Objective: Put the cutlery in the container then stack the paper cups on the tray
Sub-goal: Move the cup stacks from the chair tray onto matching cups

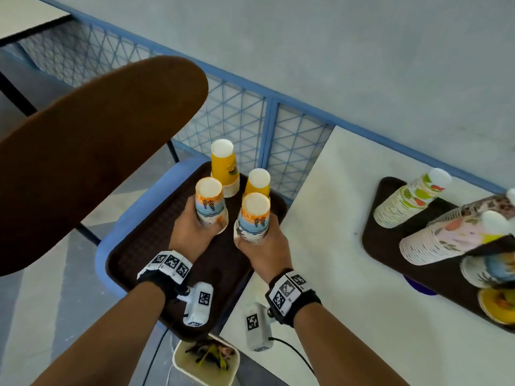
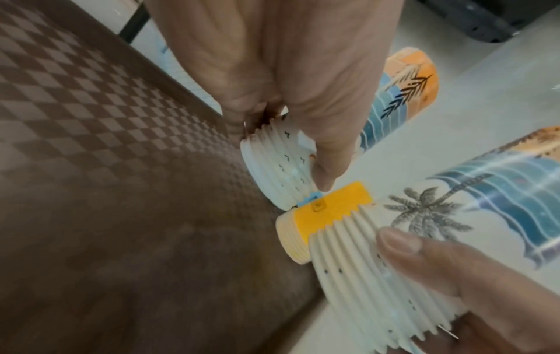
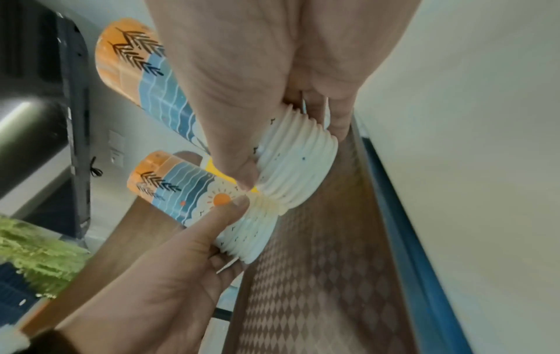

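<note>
Each hand's fingers wrap a cup stack near the tray's (image 1: 133, 246) far edge: left hand (image 1: 192, 232), left stack (image 1: 210, 204); right hand (image 1: 264, 243), right stack (image 1: 255, 218). Stacking step; next, I think, join them carefully.

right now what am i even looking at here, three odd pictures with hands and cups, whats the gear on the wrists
No robot here: a person is working with bare hands and wearing cameras. The big picture comes from a head camera looking down. The other two come from small cameras strapped to each wrist, looking along the fingers, so everything looks stretched and tilted. The patterned bands on the wrists belong to that gear.

The left hand grips one stack of beach-print paper cups, the right hand grips a second stack. Both are upside down on a brown tray, which sits on a blue seat. Two yellow stacks stand behind them. At the bottom, a cream container holds cutlery. A second tray on the white table carries more cup stacks.
</note>
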